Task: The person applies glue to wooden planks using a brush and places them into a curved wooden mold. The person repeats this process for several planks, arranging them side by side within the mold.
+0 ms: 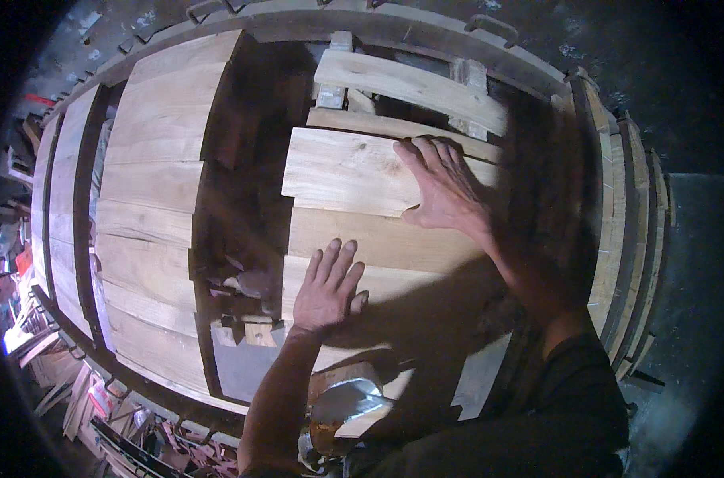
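- The right hand [449,191] is splayed palm down, thumb apart, spanning the width of a pale board [338,171]; I cannot tell whether its fingertips hook over the far edge.
- The pale board lies under this hand and runs out to its left, long axis crosswise; the right hand is the nearer of the two.
- The left hand [322,303], closer to the body, rests fingers fanned, gripping nothing, on a near board [394,284].
- Its fingertips reach onto a middle board [378,235], which lies alongside the pale board.
- Just beyond the right hand are a narrow strip [362,121] and a slat [402,84], both roughly crosswise.
- Well left of the left hand lies a wide panel [155,187].
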Motion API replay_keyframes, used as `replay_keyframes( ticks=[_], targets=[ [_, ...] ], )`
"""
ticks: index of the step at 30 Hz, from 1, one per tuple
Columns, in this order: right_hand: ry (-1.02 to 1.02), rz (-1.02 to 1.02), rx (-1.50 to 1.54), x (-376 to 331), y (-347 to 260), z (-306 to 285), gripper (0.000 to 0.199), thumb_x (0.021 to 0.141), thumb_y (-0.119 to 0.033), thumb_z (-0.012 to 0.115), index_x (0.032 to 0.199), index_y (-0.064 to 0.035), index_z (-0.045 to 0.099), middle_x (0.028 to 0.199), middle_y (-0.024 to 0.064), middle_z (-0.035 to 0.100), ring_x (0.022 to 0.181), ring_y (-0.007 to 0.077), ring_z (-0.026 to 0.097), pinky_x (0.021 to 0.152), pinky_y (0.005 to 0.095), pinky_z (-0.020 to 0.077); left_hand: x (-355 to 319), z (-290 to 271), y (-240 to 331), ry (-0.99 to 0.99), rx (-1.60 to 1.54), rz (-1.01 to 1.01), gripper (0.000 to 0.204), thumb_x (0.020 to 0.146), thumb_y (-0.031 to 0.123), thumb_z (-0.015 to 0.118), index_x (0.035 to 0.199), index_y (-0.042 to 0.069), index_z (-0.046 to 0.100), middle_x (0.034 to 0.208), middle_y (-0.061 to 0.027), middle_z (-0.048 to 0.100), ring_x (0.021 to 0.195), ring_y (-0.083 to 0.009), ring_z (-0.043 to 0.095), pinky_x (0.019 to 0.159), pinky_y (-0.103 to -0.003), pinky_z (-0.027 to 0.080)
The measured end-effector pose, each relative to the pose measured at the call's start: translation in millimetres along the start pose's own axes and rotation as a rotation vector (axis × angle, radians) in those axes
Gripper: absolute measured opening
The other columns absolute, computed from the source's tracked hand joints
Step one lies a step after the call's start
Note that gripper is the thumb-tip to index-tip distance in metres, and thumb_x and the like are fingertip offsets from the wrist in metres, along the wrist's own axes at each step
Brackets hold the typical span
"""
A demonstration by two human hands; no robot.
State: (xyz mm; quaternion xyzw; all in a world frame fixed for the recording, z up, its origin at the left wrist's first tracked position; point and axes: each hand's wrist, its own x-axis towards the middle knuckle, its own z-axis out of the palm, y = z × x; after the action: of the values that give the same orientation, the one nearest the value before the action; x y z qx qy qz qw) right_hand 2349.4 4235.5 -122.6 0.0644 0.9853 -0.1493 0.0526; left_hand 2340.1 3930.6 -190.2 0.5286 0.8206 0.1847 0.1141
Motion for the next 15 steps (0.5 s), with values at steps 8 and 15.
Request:
replay_keyframes(
  ticks=[8, 15],
  targets=[
    [0.532, -0.138, -0.314, 101.8, 82.4, -33.6, 0.091, 0.056, -0.016, 0.079, 0.142, -0.0091, 0.048, 0.133, 0.0225, 0.046, 0.129, 0.0402, 0.041, 0.107, 0.0511, 0.033, -1.8, 3.0, -0.4, 0.032, -0.015, 0.005, 0.049, 0.086, 0.04, 0.066, 0.126, 0.012, 0.062, 0.159, -0.0131, 0.034, 0.147, -0.0364, 0.031, 0.117, -0.056, 0.028],
    [0.291, 0.135, -0.43, 179.5, 126.5, -20.3, 0.082, 0.077, -0.025, 0.075, 0.151, -0.0201, 0.041, 0.156, 0.024, 0.031, 0.145, 0.04, 0.028, 0.115, 0.053, 0.0265, 0.2, -0.7, 0.3, 0.021, -0.028, 0.002, 0.048, 0.086, 0.038, 0.066, 0.125, 0.01, 0.062, 0.158, -0.0139, 0.036, 0.147, -0.0368, 0.03, 0.117, -0.057, 0.028]
  ],
)
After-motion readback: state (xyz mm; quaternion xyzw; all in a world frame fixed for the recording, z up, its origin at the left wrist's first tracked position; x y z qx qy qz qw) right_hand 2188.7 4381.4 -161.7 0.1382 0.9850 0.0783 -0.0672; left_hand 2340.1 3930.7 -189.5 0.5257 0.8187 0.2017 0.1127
